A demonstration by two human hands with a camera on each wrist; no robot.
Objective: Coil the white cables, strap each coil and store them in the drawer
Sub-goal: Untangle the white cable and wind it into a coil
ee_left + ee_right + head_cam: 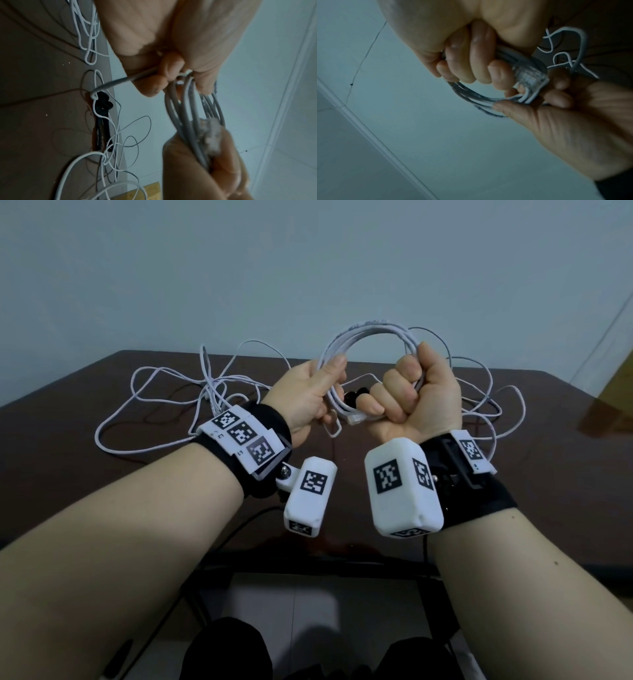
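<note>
dark brown desk (513, 474) carries loose white cables (150, 405) tangled far left, more thin loops (493, 405) sprawled far right behind the hands. black straps (354, 398) lie on the desk just behind the raised coil, partly hidden by fingers. pale wall behind. coiled white cable (363, 337) held up above the desk between both hands, clear plug end (530, 78) sticking out at the bottom near the right little finger. left hand (308, 395) pinches the coil's left side, thumb on top. right hand (418, 392) fisted tight round the coil's right side, knuckles toward the left hand. both wrists raised, palms facing each other.
</note>
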